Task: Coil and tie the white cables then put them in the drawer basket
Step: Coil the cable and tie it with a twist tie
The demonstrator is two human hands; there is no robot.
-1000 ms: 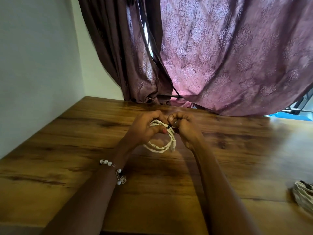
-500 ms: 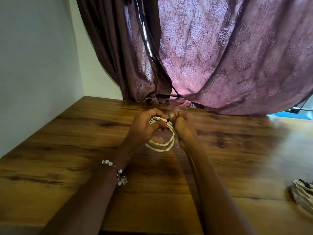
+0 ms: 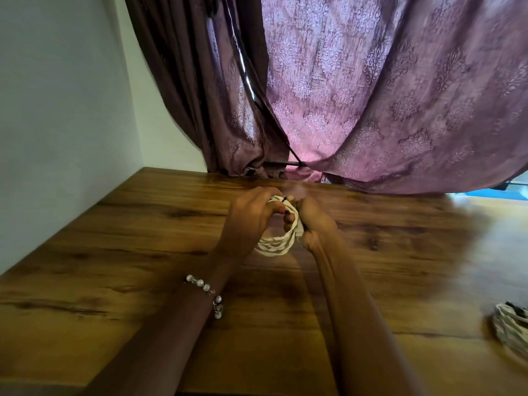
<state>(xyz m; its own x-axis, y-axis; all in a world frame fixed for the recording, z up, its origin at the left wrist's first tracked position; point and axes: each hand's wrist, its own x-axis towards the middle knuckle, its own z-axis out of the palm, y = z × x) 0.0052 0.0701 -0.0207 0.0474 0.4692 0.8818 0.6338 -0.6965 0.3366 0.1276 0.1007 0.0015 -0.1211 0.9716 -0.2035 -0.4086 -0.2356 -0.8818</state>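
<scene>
Head view: left hand [image 3: 251, 221] and right hand [image 3: 314, 224] grip coiled cable [image 3: 275, 244] — perhaps another bundle [image 3: 511, 324] far right.

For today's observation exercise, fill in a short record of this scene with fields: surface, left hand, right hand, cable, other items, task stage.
surface: wooden table
left hand: left hand grips the coil, bracelet on the wrist
right hand: right hand grips the coil's other side
cable: white cable coiled, a small black tie at its top
other items: curtain behind; a pale bundle at the table's right edge
task stage: tying; no basket in view
</scene>
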